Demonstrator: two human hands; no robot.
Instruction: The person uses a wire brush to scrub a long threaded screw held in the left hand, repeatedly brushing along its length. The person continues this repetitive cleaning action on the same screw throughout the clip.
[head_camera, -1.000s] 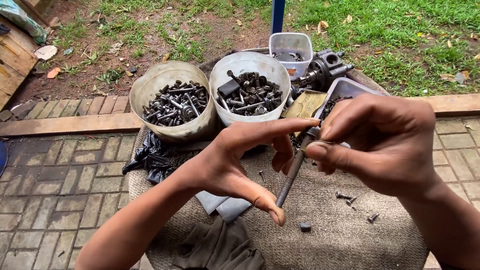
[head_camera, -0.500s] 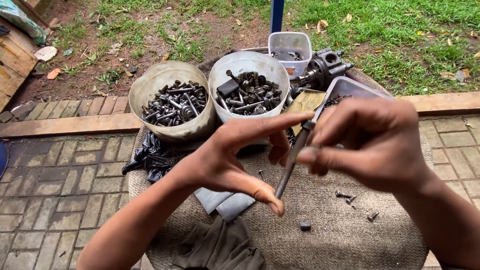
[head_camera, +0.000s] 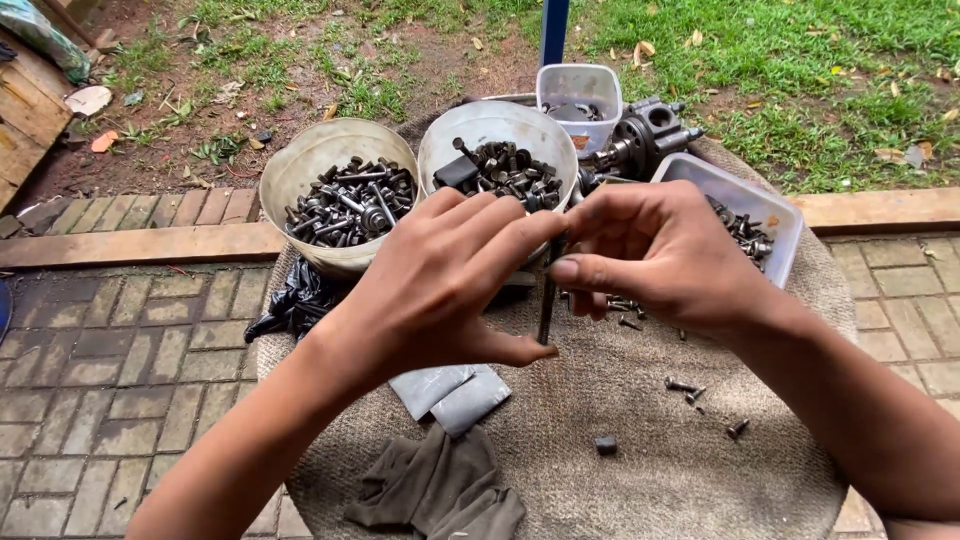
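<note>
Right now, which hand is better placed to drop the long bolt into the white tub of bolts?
Probably the left hand. Its fingers already lie over the white tub, thumb under the long bolt. The right hand pinches the bolt's top, further from the tub.

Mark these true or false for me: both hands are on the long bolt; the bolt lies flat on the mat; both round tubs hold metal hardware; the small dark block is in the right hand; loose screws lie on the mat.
1. Both hands are on the long bolt. True: the left hand props its lower end with the thumb, the right hand pinches its top.
2. The bolt lies flat on the mat. False: it is held nearly upright above it.
3. Both round tubs hold metal hardware. True.
4. The small dark block is in the right hand. False: it lies on the mat, apart from both hands.
5. Loose screws lie on the mat. True.
</note>
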